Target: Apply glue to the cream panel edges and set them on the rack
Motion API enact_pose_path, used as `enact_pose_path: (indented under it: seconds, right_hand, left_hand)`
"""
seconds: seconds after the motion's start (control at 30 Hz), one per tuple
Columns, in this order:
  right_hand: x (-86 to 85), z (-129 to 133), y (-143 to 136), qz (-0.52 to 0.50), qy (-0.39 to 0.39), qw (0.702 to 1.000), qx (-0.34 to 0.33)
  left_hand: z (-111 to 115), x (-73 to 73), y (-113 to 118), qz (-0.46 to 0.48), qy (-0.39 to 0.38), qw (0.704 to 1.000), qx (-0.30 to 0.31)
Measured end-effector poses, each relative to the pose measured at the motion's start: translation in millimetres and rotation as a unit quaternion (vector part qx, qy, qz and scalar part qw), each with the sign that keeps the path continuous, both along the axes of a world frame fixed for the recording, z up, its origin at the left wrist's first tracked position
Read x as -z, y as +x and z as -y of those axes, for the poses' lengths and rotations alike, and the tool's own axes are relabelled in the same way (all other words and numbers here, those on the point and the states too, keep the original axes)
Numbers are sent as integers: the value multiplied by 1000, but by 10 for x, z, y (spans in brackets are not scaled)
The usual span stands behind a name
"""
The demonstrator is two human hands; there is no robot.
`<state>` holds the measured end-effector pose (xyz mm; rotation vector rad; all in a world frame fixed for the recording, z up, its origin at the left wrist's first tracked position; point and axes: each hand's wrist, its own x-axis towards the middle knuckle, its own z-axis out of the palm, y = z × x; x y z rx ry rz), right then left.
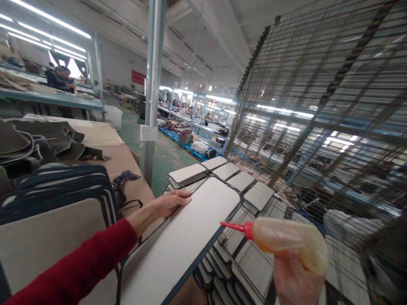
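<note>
A long white panel (193, 228) with rounded corners and a dark edge slants up from the bottom centre. My left hand (174, 202) grips its left edge, thumb on the white face. In my right hand (295, 275) is a squeeze bottle (289, 239) of yellowish liquid with a red nozzle. The nozzle tip points left, at the panel's right edge; whether it touches cannot be told.
Dark-edged panels (57, 228) are stacked at left, beside grey pieces (54, 140) on a brown-covered table (119, 161). Similar panels (259, 195) lie on wire racks beyond. A raised wire rack (311, 84) fills the right; a metal post (152, 84) stands ahead. A person (60, 78) sits far left.
</note>
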<state>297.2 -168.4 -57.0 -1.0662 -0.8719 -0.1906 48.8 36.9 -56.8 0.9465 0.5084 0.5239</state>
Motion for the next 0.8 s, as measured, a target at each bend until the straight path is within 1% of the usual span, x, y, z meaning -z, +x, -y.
enact_pose_path:
  seconds: [0.17, 0.37, 0.47, 0.57, 0.7, 0.8]
  right_hand:
    - [-49, -4, -149, -23, 2, 999, -48]
    - [-25, 6, -194, 13, -17, 998, -51]
    - [49, 18, -127, 42, -38, 997, -47]
    - [168, 35, -32, 79, -51, 995, -34]
    - [337, 66, 68, 118, -63, 991, -14]
    - [427, 80, 128, 149, -74, 986, -7]
  left_hand:
    - [-15, 15, -48, 1, -12, 1000, -19]
    - [-24, -50, -109, -5, -11, 1000, -22]
    - [-16, -100, -120, -11, -8, 999, -32]
    - [-8, -140, -121, -18, -5, 999, -37]
    - [-26, -162, -118, -25, -5, 998, -57]
    - [-63, -172, -112, -36, -3, 997, -70]
